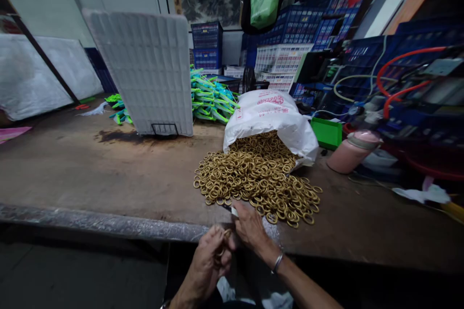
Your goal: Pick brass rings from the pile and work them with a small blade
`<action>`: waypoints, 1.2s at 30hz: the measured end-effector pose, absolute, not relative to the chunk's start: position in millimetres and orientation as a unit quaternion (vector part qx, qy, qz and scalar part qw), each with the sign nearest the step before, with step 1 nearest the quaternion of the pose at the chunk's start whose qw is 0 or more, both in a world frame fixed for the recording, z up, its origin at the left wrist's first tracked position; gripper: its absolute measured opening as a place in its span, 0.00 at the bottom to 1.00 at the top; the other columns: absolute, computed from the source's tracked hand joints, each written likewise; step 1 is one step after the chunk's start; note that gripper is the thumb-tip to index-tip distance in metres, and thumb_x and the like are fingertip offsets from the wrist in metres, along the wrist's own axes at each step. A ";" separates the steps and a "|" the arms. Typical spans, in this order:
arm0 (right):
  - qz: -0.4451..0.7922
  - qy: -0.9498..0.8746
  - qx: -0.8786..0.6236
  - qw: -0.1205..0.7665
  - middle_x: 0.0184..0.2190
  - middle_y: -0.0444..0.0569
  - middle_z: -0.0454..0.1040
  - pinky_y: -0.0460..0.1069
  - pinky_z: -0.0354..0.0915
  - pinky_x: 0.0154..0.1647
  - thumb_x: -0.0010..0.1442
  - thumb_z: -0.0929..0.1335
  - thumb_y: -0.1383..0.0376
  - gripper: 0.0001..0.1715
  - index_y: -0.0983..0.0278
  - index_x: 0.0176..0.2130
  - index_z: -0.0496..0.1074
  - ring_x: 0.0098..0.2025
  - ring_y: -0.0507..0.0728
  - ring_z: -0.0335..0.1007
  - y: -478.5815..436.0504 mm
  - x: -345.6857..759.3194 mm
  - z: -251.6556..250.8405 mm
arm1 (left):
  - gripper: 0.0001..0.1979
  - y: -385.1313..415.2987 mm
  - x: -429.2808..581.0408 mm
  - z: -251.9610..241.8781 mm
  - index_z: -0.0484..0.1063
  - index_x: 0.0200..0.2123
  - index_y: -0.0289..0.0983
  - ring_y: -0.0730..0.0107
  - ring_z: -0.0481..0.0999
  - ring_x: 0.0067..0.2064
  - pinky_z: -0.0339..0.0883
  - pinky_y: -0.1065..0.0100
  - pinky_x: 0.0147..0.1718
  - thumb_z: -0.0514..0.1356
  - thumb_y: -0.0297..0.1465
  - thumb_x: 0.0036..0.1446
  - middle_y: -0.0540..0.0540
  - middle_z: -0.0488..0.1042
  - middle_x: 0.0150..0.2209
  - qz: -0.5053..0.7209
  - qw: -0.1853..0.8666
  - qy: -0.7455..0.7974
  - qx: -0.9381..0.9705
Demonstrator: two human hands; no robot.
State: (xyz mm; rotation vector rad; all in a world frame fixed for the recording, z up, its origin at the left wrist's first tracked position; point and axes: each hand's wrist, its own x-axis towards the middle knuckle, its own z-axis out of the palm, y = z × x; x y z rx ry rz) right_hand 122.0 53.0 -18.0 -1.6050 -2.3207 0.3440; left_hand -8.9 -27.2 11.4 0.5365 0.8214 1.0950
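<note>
Close to the front edge of the table, my left hand (213,256) is closed with a gold-coloured ring (227,233) pinched at the fingertips. Its other fingers are curled, and a further ring seems to sit among them. My right hand (250,227), with a metal bangle at the wrist, is closed on a thin tool with a dark tip and a white part (234,211); its exact kind is unclear. Just beyond that hand spreads a heap of gold-coloured rings (253,178), spilling from the mouth of a white sack (268,111) that lies on its side.
A ribbed white panel (148,72) stands in a black wire holder on the wooden table (72,169). Green and blue plastic pieces (210,96) are piled behind it. To the right are a green tray (326,133), a pink cylinder (353,152) and orange hoses (386,82). Stacked crates (282,58) stand behind.
</note>
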 end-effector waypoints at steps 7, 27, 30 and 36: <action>0.053 -0.799 -0.588 0.109 0.36 0.48 0.71 0.48 0.54 0.31 0.55 0.59 0.70 0.12 0.61 0.40 0.63 0.35 0.56 0.68 67.8 98.2 -21.1 | 0.12 -17.2 -21.2 3.9 0.65 0.29 0.36 0.80 0.61 0.18 0.46 0.76 0.14 0.62 0.36 0.44 0.48 0.70 0.26 0.533 0.752 0.365 0.135; 0.601 -0.549 -0.492 0.308 0.13 0.34 0.50 0.42 0.46 0.15 0.52 0.61 0.54 0.15 0.61 0.24 0.56 0.14 0.45 0.44 47.5 140.0 -9.6 | 0.20 8.1 -1.2 1.5 0.64 0.36 0.37 0.83 0.57 0.16 0.45 0.80 0.12 0.60 0.44 0.45 0.55 0.65 0.22 0.513 0.665 0.467 0.278; 0.699 -0.473 -0.443 0.303 0.14 0.32 0.49 0.41 0.40 0.12 0.50 0.63 0.50 0.19 0.61 0.26 0.55 0.13 0.43 0.39 36.1 141.5 -1.8 | 0.18 9.1 4.9 5.0 0.64 0.30 0.36 0.84 0.53 0.15 0.43 0.78 0.13 0.58 0.46 0.45 0.56 0.61 0.18 0.473 0.663 0.482 0.324; 0.696 -0.458 -0.442 0.333 0.14 0.33 0.50 0.41 0.41 0.13 0.48 0.64 0.48 0.21 0.61 0.25 0.56 0.14 0.43 0.39 33.1 139.1 2.6 | 0.17 8.4 8.9 8.6 0.60 0.20 0.36 0.80 0.53 0.17 0.50 0.75 0.18 0.58 0.43 0.46 0.57 0.57 0.15 0.487 0.583 0.517 0.394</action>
